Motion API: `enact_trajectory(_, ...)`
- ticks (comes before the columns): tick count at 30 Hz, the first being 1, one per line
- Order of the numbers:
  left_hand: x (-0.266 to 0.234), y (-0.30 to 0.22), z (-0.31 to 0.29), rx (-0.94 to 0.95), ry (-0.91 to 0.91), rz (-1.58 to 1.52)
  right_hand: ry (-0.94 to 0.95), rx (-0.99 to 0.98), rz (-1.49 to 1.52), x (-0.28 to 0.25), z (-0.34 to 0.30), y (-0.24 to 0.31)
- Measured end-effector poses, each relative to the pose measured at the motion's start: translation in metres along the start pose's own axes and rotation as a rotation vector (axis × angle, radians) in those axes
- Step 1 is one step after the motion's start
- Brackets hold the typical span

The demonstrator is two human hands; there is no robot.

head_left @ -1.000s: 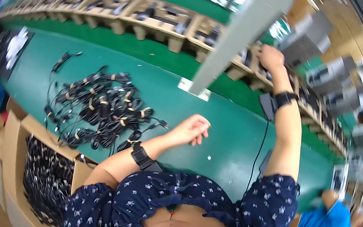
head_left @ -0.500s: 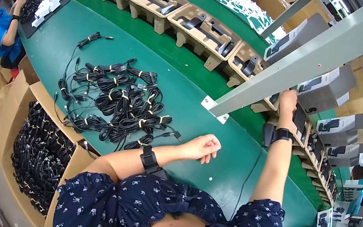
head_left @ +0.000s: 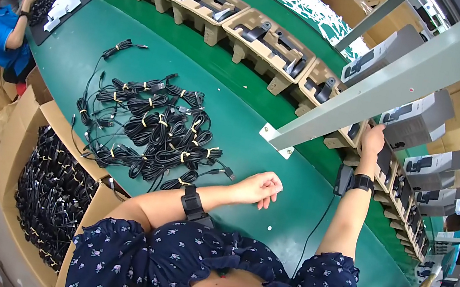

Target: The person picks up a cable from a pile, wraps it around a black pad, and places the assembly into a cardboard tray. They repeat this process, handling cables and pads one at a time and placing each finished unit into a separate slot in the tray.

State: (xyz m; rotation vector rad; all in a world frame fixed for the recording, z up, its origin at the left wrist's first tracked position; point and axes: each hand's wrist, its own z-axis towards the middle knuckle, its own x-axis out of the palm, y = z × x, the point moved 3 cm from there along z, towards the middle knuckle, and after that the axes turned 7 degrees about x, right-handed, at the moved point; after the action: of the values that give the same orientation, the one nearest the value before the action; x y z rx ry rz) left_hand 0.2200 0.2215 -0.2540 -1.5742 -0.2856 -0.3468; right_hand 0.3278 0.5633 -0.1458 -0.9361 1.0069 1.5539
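My right hand [head_left: 373, 139] reaches far to the right, over a brown moulded tray [head_left: 355, 135] in the row beyond the metal post. Its fingers bend down at the tray, and their tips are hidden, so I cannot make out what they touch. My left hand [head_left: 259, 189] rests above the green table [head_left: 287, 239], loosely curled with nothing visible in it. Left of it lies a pile of black cables [head_left: 161, 131], bundled with pale ties. One cable's plug [head_left: 229, 173] points toward my left hand, apart from it.
Brown trays with black parts [head_left: 271, 41] line a green belt [head_left: 242, 75]. A slanted grey post [head_left: 388, 82] crosses before them. Grey boxes [head_left: 422, 119] stand behind the right-hand trays. A carton [head_left: 54, 112] full of cables sits lower left. Co-workers in blue [head_left: 4, 36] flank the line.
The view has shifted slightly. The trays have slid a little to the right past the post, and my right hand has moved along with them. My left hand stays curled in place.
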Motion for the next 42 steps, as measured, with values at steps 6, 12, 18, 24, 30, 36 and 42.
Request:
enact_trajectory(6,-0.004,0.002,-0.007,0.018,-0.034,-0.021,-0.203,-0.441,-0.36,-0.007,-0.024,0.013)
enact_trajectory(12,-0.002,0.007,-0.002,-0.007,0.0,-0.023,-0.116,-0.204,0.054,0.019,-0.002,-0.025)
enact_trajectory(18,-0.016,-0.003,-0.001,0.0,0.054,-0.055,-0.165,-0.482,0.09,-0.013,-0.036,-0.028)
enact_trajectory(24,-0.01,-0.008,0.006,0.023,0.048,0.06,-0.189,-0.283,0.076,-0.098,-0.09,-0.13)
enact_trajectory(30,-0.004,-0.007,0.005,0.008,0.046,0.088,0.336,0.025,-0.177,-0.12,-0.167,-0.238)
enact_trajectory(36,-0.007,-0.007,0.003,0.0,0.046,0.097,0.525,0.104,-0.271,-0.093,-0.236,-0.257)
enact_trajectory(42,-0.011,-0.005,0.001,0.013,0.04,0.056,0.628,-0.121,-0.177,-0.075,-0.262,-0.213)
